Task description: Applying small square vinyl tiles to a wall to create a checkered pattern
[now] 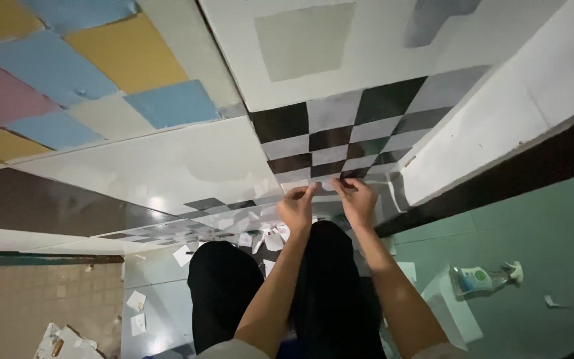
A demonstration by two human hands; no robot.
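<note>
The left hand (297,207) and the right hand (357,199) were held side by side, just apart, with the fingertips of both pinched on the lower edge of a pale tile (323,183). That tile was pressed against the wall (187,166) at the bottom of a checkerboard (350,129) of black and grey squares. Both forearms were stretched forward over 2 knees in black trousers (224,286).

Below the hands, a glossy strip of wall was seen mirroring the checkerboard. White paper scraps (182,254) were scattered on the floor (154,292) near the left knee, and more were seen further left. To the right, a spray bottle (483,278) was lying on its side on the green floor (546,246), beside a white block (450,302). A black band (499,179) was run along the foot of the right-hand white surface. Up the wall to the left, blue, yellow and pink squares (54,66) were fixed in a patchwork.
</note>
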